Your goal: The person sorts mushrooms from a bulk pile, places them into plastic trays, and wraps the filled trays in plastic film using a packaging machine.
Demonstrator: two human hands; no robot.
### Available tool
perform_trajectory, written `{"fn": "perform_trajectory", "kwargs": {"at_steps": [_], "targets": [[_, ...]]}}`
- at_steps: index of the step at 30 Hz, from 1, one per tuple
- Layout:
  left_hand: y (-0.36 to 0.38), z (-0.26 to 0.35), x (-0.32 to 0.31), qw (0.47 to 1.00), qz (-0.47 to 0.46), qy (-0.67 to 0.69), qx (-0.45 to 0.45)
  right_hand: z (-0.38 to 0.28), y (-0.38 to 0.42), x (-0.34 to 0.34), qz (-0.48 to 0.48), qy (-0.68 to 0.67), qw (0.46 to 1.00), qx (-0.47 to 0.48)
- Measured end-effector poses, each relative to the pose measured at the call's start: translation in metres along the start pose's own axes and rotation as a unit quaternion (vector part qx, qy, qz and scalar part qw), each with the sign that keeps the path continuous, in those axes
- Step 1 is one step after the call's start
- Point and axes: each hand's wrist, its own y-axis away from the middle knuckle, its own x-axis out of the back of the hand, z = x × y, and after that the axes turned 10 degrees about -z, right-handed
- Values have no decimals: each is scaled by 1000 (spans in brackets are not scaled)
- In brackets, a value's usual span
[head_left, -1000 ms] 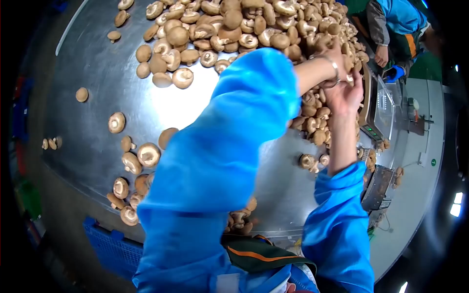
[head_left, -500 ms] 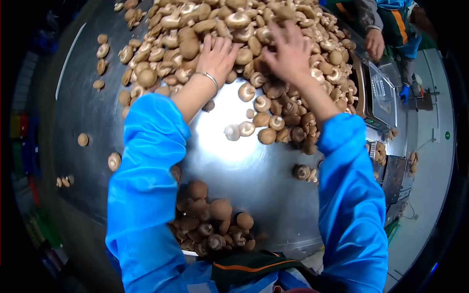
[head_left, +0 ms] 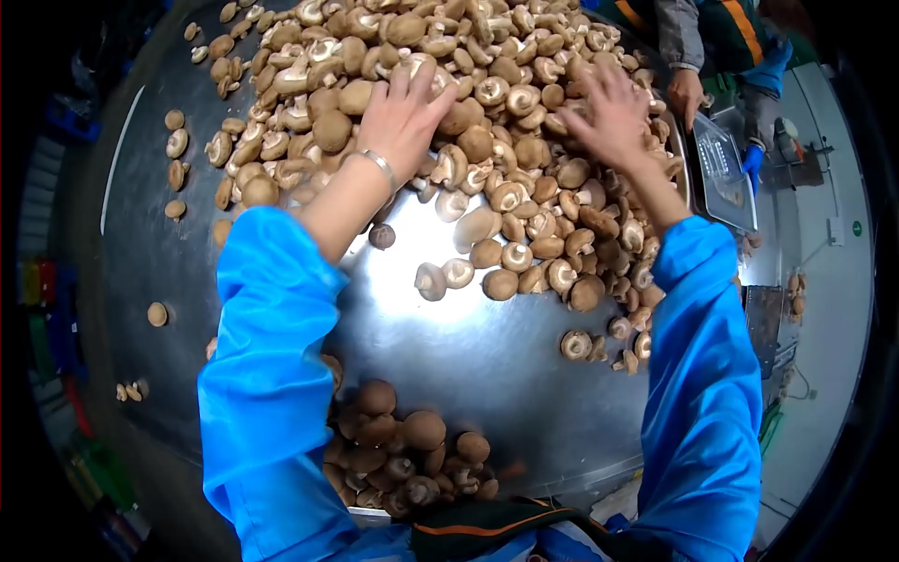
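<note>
A large heap of brown shiitake mushrooms [head_left: 476, 143] covers the far side of a shiny metal table [head_left: 403, 351]. My left hand [head_left: 407, 126] rests on the heap's near left part, fingers stretched forward over the caps. Farther right, my right hand [head_left: 613, 120] lies on the mushrooms with its fingers spread. Neither hand is closed around a mushroom. Between my forearms, loose mushrooms [head_left: 501, 284] trail from the heap toward me, some with stems up. A darker group of mushrooms [head_left: 423, 431] lies at the near edge by my body.
At the upper right, another person's hand [head_left: 686, 94] is beside a clear plastic tray [head_left: 729, 183]. A blue-gloved hand [head_left: 753, 161] shows just beyond it. Single mushrooms [head_left: 157, 314] are scattered along the table's left side.
My right hand has moved right across the heap, and my hands are farther apart. More mushrooms now lie spread on the near side of the heap. The other person's hand has shifted toward the tray.
</note>
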Motion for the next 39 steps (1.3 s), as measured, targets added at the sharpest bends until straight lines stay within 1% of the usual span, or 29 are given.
{"fn": "perform_trajectory", "kwargs": {"at_steps": [1,2,3,4,5,6,8,9,11,12,13,15,18,19,20,21,23,24,25,27,28,29,31,33,35,36,37,38,39], "targets": [[-10,4,-10,998,-3,-69,1,-20,-8,-3,35,-55,996,61],[-20,10,-17,990,-3,-138,0,-45,-16,-4,-11,-103,991,87],[-30,18,-19,981,-55,-185,20,-66,-22,-9,26,-72,989,124],[-39,23,-18,973,-96,-204,48,-82,-25,-14,69,-92,982,150],[-51,26,-17,962,-138,-222,73,-93,-25,-20,15,-114,984,138],[-63,25,-20,948,-160,-249,114,-92,-19,-29,27,-111,985,131],[-68,13,-20,957,-151,-206,134,-76,-3,-31,28,-58,990,126],[-65,6,-21,958,-146,-196,152,-62,8,-17,-65,-92,987,112],[-50,-9,-27,961,-159,-184,135,-31,35,-21,-25,-51,995,80],[-40,-9,-27,961,-180,-174,119,-23,44,-19,-6,-6,996,90],[-27,-7,-25,969,-173,-140,103,-17,52,-15,-42,-6,997,67],[-12,-7,-14,958,-233,-154,73,-6,69,-8,-111,-12,994,15],[-6,-18,2,946,-278,-145,79,23,95,-5,-122,-25,992,11],[-3,-24,4,956,-253,-130,71,29,100,-2,-125,-24,992,8],[-2,-29,6,964,-237,-105,55,36,99,2,-176,-4,984,-7],[0,-35,7,971,-223,-81,39,37,99,5,-107,-18,994,-31],[9,-55,-1,991,-133,12,-7,36,83,10,-83,-18,990,-112],[7,-54,14,975,-159,141,61,36,76,-6,32,-63,995,-71],[6,-62,12,963,-124,233,61,24,67,6,26,-125,992,-23],[12,-58,28,871,-43,474,123,-2,50,-14,32,-256,961,99],[12,-48,60,776,-97,577,237,-15,52,-20,-17,-197,967,158],[19,-55,56,633,-99,719,269,-19,59,-25,-75,-116,976,172],[36,-63,49,441,-65,853,271,-13,59,-18,-132,-95,985,65],[52,-53,54,330,-13,912,244,10,51,-21,-134,-113,984,32],[75,-53,54,259,-23,936,237,11,48,8,-158,-13,987,-26],[94,-56,54,239,-89,953,166,8,48,20,-166,21,984,-58],[109,-43,72,346,-136,895,245,7,48,15,-74,-37,993,-87],[129,-35,80,465,-241,829,197,2,50,8,-94,-1,989,-118],[147,-19,90,574,-298,746,157,-15,61,14,70,-126,990,2]]}}
